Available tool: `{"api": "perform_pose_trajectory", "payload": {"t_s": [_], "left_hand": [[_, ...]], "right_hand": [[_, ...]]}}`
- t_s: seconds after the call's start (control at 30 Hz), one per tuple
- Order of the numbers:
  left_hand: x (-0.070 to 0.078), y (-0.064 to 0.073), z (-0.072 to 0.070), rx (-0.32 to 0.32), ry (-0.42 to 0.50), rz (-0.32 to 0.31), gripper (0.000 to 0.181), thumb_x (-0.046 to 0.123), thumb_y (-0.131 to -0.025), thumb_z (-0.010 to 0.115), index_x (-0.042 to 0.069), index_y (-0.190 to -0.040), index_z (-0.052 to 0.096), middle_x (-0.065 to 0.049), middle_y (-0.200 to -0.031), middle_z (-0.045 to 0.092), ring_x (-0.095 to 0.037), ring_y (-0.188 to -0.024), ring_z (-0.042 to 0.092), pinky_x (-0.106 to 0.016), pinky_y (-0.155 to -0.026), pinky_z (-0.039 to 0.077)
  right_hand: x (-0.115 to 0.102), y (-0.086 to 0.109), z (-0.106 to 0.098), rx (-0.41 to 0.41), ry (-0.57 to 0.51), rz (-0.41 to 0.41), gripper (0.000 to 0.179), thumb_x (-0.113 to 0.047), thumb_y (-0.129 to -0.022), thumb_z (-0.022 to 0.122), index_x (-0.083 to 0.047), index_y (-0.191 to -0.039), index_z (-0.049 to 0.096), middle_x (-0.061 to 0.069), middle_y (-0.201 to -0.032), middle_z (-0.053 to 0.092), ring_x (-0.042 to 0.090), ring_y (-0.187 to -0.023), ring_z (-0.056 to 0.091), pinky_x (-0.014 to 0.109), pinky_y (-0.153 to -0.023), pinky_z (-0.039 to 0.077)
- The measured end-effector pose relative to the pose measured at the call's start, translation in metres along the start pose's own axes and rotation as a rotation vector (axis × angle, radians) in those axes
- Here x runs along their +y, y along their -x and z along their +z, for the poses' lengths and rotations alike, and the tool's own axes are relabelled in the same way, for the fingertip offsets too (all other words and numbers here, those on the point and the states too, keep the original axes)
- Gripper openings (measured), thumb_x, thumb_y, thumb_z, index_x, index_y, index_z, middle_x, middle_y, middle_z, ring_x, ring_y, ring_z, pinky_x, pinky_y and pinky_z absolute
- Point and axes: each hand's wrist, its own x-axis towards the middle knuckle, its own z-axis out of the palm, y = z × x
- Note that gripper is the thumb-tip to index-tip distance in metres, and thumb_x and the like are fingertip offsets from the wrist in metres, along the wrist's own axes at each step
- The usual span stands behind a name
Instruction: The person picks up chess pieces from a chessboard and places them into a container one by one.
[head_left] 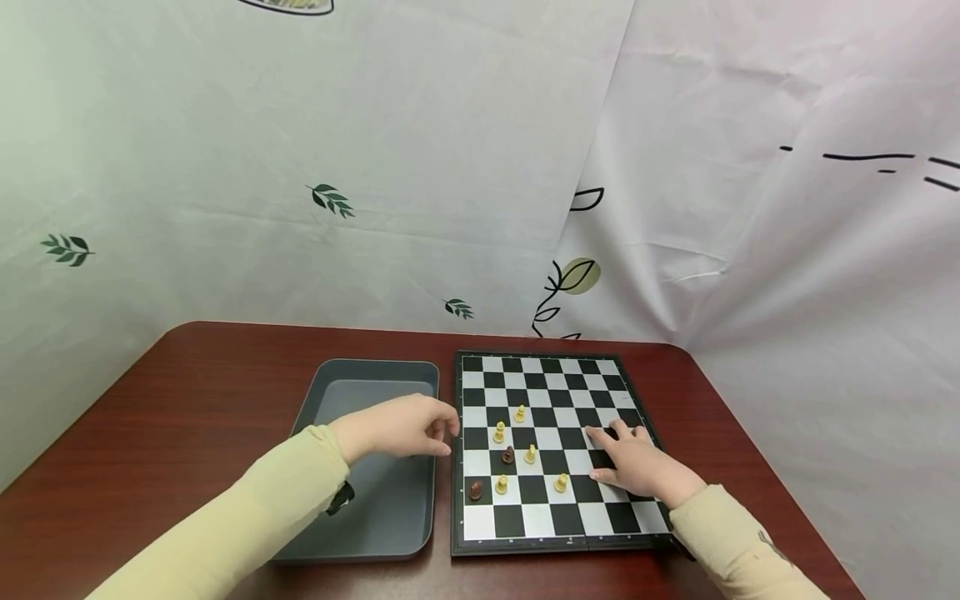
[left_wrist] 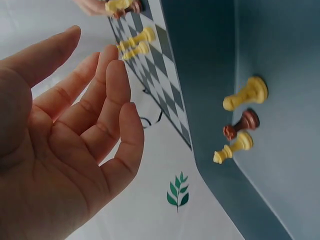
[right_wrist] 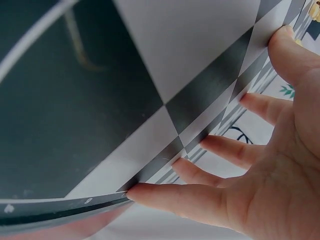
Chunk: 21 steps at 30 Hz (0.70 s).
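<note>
- The pieces sit on the left half of the chessboard (head_left: 540, 382): five yellow pieces (head_left: 530, 454) and two dark brown pieces (head_left: 508, 455), glossy, waisted and round-footed; a low fingertip brush could tip one into its neighbours.
- The board is flat, black and white, smooth-faced and dark-rimmed. Its right part meets the right hand (head_left: 637, 462), fingers spread and fingertips resting on the surface, gripping nothing; a sideways push there could slide the board and jostle what stands on it.
- Just beside the board's left rim hovers the left hand (head_left: 408, 423), fingers loosely bent and holding nothing. Sweeping low to the right, it might knock the nearer dark piece.
- Left of the board lies the tray (head_left: 390, 517), matte grey, round-cornered and shallow. Two yellow and one brown tray pieces (left_wrist: 250, 95) show in it; a bump to its rim could topple them.
- Beneath the board spreads a reddish-brown, faintly shiny tabletop (head_left: 195, 400), with slick-looking footing; behind hangs creased pale cloth (head_left: 450, 167) printed with leaves.
</note>
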Motion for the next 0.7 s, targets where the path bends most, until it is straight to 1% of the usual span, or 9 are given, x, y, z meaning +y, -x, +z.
{"api": "perform_pose_trajectory", "payload": {"t_s": [0.13, 0.2, 0.4, 0.53, 0.7], "left_hand": [[0.007, -0.003, 0.007, -0.032, 0.000, 0.007, 0.013, 0.012, -0.084, 0.070, 0.008, -0.095, 0.063, 0.008, -0.064, 0.052, -0.003, -0.057, 0.043, -0.022, -0.057, 0.038], [0.010, -0.004, 0.012, -0.055, 0.006, -0.003, 0.014, 0.012, -0.084, 0.070, 0.008, -0.095, 0.063, 0.008, -0.064, 0.051, -0.002, -0.056, 0.043, -0.022, -0.056, 0.038], [0.018, -0.007, 0.023, -0.096, -0.007, 0.003, 0.015, 0.012, -0.083, 0.071, 0.011, -0.096, 0.063, 0.010, -0.061, 0.050, -0.001, -0.054, 0.042, -0.020, -0.054, 0.037], [0.022, -0.009, 0.027, -0.117, -0.019, 0.020, 0.016, 0.010, -0.082, 0.071, 0.011, -0.096, 0.063, 0.010, -0.061, 0.051, 0.000, -0.054, 0.043, -0.019, -0.055, 0.038], [0.027, -0.012, 0.030, -0.135, -0.062, 0.036, 0.017, 0.009, -0.079, 0.073, 0.012, -0.093, 0.064, 0.010, -0.060, 0.052, 0.001, -0.054, 0.044, -0.018, -0.055, 0.039]], "right_hand": [[0.000, 0.000, 0.000, 0.003, -0.001, -0.003, 0.064, -0.037, -0.083, 0.068, -0.009, -0.137, 0.047, 0.027, -0.132, 0.042, 0.054, -0.116, 0.040, 0.058, -0.085, 0.045], [0.000, 0.001, 0.000, 0.005, -0.002, -0.005, 0.065, -0.037, -0.083, 0.068, -0.009, -0.137, 0.047, 0.027, -0.132, 0.042, 0.054, -0.116, 0.040, 0.058, -0.085, 0.045], [-0.001, 0.001, 0.000, 0.007, -0.008, -0.010, 0.064, -0.037, -0.084, 0.068, -0.008, -0.137, 0.047, 0.027, -0.132, 0.042, 0.053, -0.115, 0.040, 0.057, -0.085, 0.045], [-0.001, 0.001, 0.000, 0.009, -0.001, -0.011, 0.064, -0.037, -0.084, 0.068, -0.008, -0.137, 0.047, 0.028, -0.132, 0.042, 0.052, -0.114, 0.041, 0.057, -0.085, 0.045], [0.000, 0.001, 0.000, 0.012, 0.002, -0.013, 0.064, -0.036, -0.084, 0.068, -0.008, -0.137, 0.047, 0.028, -0.132, 0.042, 0.052, -0.113, 0.042, 0.057, -0.085, 0.045]]}}
